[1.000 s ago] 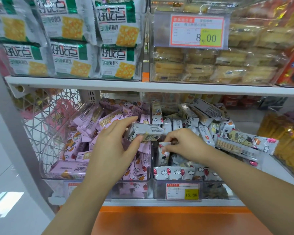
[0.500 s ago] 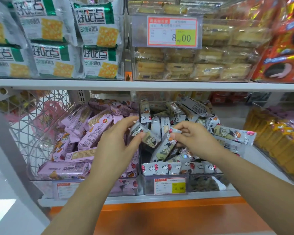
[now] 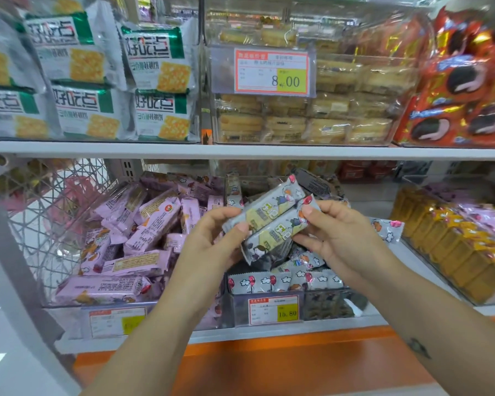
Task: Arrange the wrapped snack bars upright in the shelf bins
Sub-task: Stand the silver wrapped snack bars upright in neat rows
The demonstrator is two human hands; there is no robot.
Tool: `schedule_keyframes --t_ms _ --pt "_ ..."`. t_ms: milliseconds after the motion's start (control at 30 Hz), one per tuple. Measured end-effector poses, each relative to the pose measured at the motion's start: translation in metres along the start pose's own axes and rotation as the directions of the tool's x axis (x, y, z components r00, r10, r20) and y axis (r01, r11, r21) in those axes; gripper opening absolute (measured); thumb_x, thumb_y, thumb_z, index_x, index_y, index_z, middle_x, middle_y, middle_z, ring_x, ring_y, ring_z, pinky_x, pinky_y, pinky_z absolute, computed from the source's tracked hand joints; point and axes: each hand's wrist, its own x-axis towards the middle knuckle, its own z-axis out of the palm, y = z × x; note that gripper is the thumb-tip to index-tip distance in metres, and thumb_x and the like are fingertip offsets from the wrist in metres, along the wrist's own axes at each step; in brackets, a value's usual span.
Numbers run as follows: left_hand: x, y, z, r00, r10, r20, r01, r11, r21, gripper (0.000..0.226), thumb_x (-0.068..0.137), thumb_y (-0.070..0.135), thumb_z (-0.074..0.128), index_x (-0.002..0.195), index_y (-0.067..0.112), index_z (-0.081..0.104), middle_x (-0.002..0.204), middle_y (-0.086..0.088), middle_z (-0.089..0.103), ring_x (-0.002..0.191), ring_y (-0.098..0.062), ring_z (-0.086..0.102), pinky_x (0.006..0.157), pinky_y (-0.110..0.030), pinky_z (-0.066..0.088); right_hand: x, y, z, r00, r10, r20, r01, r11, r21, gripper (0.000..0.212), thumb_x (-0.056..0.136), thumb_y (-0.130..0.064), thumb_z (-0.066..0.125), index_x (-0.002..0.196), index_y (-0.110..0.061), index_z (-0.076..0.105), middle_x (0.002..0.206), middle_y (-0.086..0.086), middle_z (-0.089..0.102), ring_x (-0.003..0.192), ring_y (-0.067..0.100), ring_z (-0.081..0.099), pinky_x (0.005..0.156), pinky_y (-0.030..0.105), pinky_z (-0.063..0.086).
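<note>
Centre bin (image 3: 320, 307), clear-walled, at 6 o'clock: grey-wrapped bars (image 3: 280, 281), one row upright along its front wall, the rest heaped loose behind; yellow price tag (image 3: 273, 310) clipped on the front.
Left bin (image 3: 69, 311) at 8 o'clock, touching the centre bin: purple-wrapped bars (image 3: 152, 224) lying flat and crossed, none upright.
Held bars (image 3: 277, 232): two grey-wrapped bars, side by side and touching, tilted with the right ends higher, lifted clear above the centre bin.
Left hand (image 3: 212, 238): fingers (image 3: 226, 214) curled behind the left ends, thumb pressed on the front; a pinch grip on the held bars.
Right hand (image 3: 335, 232): fingers (image 3: 307, 212) curled over the right ends, other fingers under the lower bar; also gripping the held bars.
Both forearms cross the bin fronts and hide part of the heap in the centre bin.
Surroundings: white shelf board (image 3: 240, 151) at 12 o'clock; on it green-and-white cracker packs (image 3: 157, 61) at 10 o'clock, a clear box of pale cakes (image 3: 326, 127) with an 8.00 tag (image 3: 272, 71) at 12 o'clock, red biscuit packs (image 3: 463, 104) at 2 o'clock; yellow packs (image 3: 455, 247) in a clear bin at 3 o'clock; white wire basket (image 3: 55, 201) at 9 o'clock; orange base panel (image 3: 269, 364) at 6 o'clock, below the bins.
</note>
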Motion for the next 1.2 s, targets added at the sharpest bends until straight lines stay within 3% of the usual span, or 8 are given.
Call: schedule_keyframes --t_ms 133,367,533,733,867,1033,1133,1200 --pt "-0.003 -0.001 -0.001 0.993 -0.024 0.119 0.021 1.0 0.023 0.029 0.073 0.028 0.065 0.102 0.028 0.063 0.109 0.004 0.067 0.101 -0.022 0.066 0.087 -0.049 0.053 -0.01 -0.001 0.002 0.999 0.027 -0.022 -0.026 1.0 0.013 0.007 0.093 -0.008 0.053 0.092 -0.002 0.057 0.088 0.013 0.07 0.074 0.014 0.07 0.062 0.025 0.057" --pt "-0.003 0.004 -0.002 0.979 -0.072 0.191 0.089 0.993 -0.079 0.034 0.081 0.0 0.06 0.11 0.018 0.058 0.104 0.002 0.069 0.092 -0.02 0.069 0.066 -0.031 0.057 -0.009 -0.015 0.005 0.993 0.111 0.035 -0.11 0.993 -0.039 0.007 0.092 -0.011 0.054 0.096 -0.006 0.058 0.097 0.013 0.069 0.076 0.015 0.068 0.06 0.027 0.057" --pt "0.0 0.005 -0.01 0.975 -0.084 0.207 0.093 0.995 -0.035 0.041 0.067 0.01 0.069 0.106 0.023 0.064 0.113 -0.005 0.067 0.093 -0.029 0.068 0.076 -0.041 0.058 -0.01 -0.037 0.003 0.932 0.19 0.307 -0.136 0.972 -0.19 0.042 0.075 -0.014 0.065 0.114 -0.024 0.055 0.102 0.005 0.072 0.086 0.02 0.07 0.066 0.033 0.058" --pt "0.001 0.013 -0.019 0.979 0.02 0.204 -0.043 0.993 0.106 0.04 0.078 0.01 0.066 0.105 0.039 0.066 0.112 0.008 0.068 0.103 -0.014 0.065 0.087 -0.031 0.053 -0.002 -0.038 0.008 0.949 0.066 0.309 0.071 0.908 -0.414 0.032 0.086 -0.006 0.062 0.116 -0.013 0.058 0.103 0.011 0.071 0.091 0.024 0.07 0.073 0.035 0.059" --pt "0.005 0.018 -0.037 0.972 0.23 0.04 -0.212 0.801 0.559 0.036 0.094 0.015 0.053 0.107 0.049 0.053 0.113 0.023 0.056 0.102 0.01 0.054 0.069 -0.004 0.043 0.014 -0.028 0.006 0.957 -0.116 0.266 0.288 0.502 -0.815 0.036 0.084 -0.024 0.069 0.118 -0.025 0.059 0.107 -0.003 0.069 0.084 0.015 0.068 0.078 0.035 0.056" --pt "0.007 0.012 -0.04 0.963 0.258 0.075 -0.231 0.653 0.722 0.032 0.094 0.014 0.053 0.095 0.047 0.056 0.099 0.028 0.059 0.089 0.017 0.053 0.071 -0.004 0.044 0.043 0.012 0.021 0.911 0.195 0.365 0.317 0.236 -0.918 0.064 0.085 -0.035 0.067 0.141 -0.02 0.04 0.148 -0.003 0.039 0.131 0.016 0.042 0.103 0.03 0.037" --pt "0.007 0.009 -0.037 0.946 0.283 0.162 -0.29 0.508 0.811 0.026 0.092 0.015 0.056 0.104 0.038 0.063 0.086 0.028 0.058 0.073 0.02 0.05 0.076 -0.014 0.048 0.055 0.024 0.033 0.85 0.331 0.409 0.376 0.162 -0.912 0.033 0.083 -0.035 0.069 0.112 -0.025 0.057 0.109 -0.008 0.057 0.097 0.008 0.055 0.086 0.027 0.038" --pt "0.012 0.004 -0.036 0.91 0.328 0.253 -0.371 0.376 0.849 0.024 0.089 0.016 0.061 0.109 0.028 0.068 0.095 0.018 0.067 0.083 0.014 0.052 0.089 -0.029 0.049 0.062 0.032 0.038 0.811 0.394 0.432 0.413 0.138 -0.9 0.039 0.084 -0.041 0.066 0.114 -0.016 0.06 0.099 -0.006 0.06 0.086 0.011 0.056 0.08 0.031 0.045"
